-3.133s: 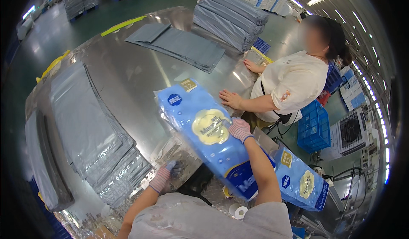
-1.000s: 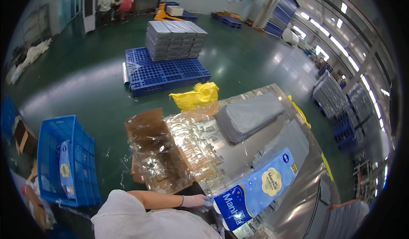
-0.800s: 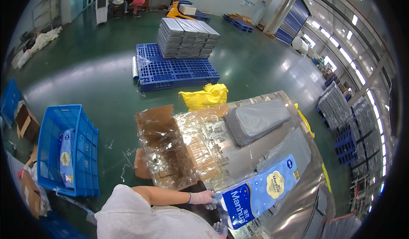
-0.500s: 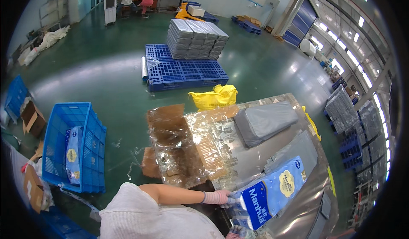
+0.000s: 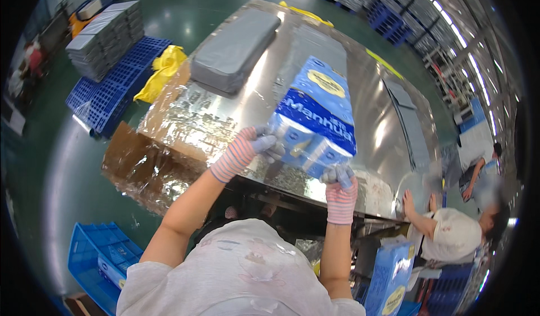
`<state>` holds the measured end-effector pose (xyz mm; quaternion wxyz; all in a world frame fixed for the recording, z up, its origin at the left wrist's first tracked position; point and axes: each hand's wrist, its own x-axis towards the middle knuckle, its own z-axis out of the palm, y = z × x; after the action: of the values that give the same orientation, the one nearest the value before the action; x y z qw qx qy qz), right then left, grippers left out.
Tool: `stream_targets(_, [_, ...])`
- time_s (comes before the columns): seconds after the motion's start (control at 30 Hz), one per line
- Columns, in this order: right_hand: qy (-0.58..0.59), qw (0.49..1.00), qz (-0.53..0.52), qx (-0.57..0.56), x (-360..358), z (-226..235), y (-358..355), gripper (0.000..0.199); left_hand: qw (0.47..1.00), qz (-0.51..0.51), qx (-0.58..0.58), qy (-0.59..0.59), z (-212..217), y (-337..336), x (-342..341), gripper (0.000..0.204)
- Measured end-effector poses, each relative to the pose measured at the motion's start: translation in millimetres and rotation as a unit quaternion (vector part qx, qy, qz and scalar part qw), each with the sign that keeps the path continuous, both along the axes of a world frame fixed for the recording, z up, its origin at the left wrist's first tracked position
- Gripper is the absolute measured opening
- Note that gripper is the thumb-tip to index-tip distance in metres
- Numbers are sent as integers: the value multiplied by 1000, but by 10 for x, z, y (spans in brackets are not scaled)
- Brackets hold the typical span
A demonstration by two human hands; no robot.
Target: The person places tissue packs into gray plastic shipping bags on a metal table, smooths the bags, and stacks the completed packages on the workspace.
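Observation:
A blue plastic-wrapped tissue pack (image 5: 320, 110) lies lengthwise on the metal-topped table (image 5: 365, 147), its near end toward me. My left hand (image 5: 264, 145), in a striped glove with grey fingers, grips its near left corner. At the near right corner, my right hand (image 5: 339, 182), gloved alike, has its fingers closed on the wrapper. A flat grey plastic bag (image 5: 320, 43) lies at the pack's far end; whether the pack is inside or on top of it I cannot tell. To the left rests a filled grey parcel (image 5: 233, 51).
More flat grey bags (image 5: 412, 130) lie at the table's right. Flattened cardboard (image 5: 126, 153) juts from the left edge. A blue crate (image 5: 98, 254) stands lower left, and another tissue pack (image 5: 391, 276) lower right. A co-worker (image 5: 450, 231) leans hands on the table's right end.
My view has swung right, so the crate and pallet sit farther left and the co-worker shows. My right hand, mostly hidden before, now shows at the pack's near right corner.

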<state>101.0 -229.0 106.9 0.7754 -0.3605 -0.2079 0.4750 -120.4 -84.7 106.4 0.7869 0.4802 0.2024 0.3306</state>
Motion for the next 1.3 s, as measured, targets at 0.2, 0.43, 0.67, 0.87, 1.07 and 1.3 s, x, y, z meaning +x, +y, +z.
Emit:
stream_targets(0.2, [-6,1000,-13,-8,92,41,2,3,991,-3,83,102,9,-40,80,24])
stream_targets(0.43, [-5,999,32,-37,145,-34,-70,7,985,-5,77,156,57,-80,112,21])
stream_targets(0.67, [-383,824,216,-356,591,-321,-572,18,881,-263,85,385,-420,132,-241,28])
stream_targets(0.87, [-233,913,-76,-325,1391,-910,181,26,929,-37,146,339,-1274,520,202,33])
stream_targets(1.07, [-315,881,-19,-353,1864,-2427,739,26,952,83,40,291,-1501,425,709,43])
stream_targets(1.3, [-360,853,268,-267,1713,-1844,699,31,941,-38,-86,326,-1613,685,215,39])
